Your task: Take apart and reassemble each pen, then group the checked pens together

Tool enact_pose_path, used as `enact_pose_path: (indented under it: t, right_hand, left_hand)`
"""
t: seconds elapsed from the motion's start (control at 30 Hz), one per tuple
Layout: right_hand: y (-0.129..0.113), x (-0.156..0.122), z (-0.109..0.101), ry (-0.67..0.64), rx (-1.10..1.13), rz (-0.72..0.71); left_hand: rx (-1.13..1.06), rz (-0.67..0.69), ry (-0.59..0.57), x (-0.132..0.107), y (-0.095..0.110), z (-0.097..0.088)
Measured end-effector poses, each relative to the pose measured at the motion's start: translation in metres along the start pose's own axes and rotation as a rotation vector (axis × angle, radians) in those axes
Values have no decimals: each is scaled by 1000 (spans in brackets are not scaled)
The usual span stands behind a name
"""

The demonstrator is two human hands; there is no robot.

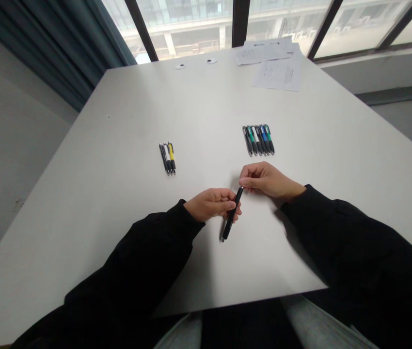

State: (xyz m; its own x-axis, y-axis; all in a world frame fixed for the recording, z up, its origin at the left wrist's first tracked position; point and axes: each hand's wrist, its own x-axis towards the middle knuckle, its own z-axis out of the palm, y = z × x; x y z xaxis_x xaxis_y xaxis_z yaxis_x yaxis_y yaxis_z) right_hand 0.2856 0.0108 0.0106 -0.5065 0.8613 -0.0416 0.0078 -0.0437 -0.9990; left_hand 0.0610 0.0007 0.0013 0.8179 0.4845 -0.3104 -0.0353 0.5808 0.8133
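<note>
A black pen slants above the white table, its lower end pointing toward me. My left hand is closed around its middle, thumb on top. At the pen's far end, the thumb and fingers of my right hand are pinched together on the small tip. Just beyond the right hand lies a side-by-side row of several pens with green, white, black and blue barrels. Farther left, a group of three pens, one black, one white and one yellow, rests on the table.
The white table has its front edge close to my body. Printed papers lie at the far right by the window. Two small white oval pieces with dark spots sit near the back edge. A blue curtain hangs behind the left corner.
</note>
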Motion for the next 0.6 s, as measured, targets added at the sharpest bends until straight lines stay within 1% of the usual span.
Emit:
enact_pose_path:
  t: [0.07, 0.23, 0.37, 0.43, 0.6]
  right_hand:
    - [0, -1, 0, 14, -73, -3]
    - [-5, -2, 1, -72, -35, -21]
    - [-8, -2, 5, -41, -235, 16]
    - [-11, -3, 7, -43, -300, 28]
    - [-18, -4, 9, -114, -241, 39]
  left_hand:
    - [-4, 6, -6, 0, 0, 0]
    - [-2, 3, -1, 0, 1, 0]
    - [22, -2, -11, -1, 1, 0]
    - [28, 0, -16, 0, 0, 0]
    - [28, 11, -12, 0, 0, -1]
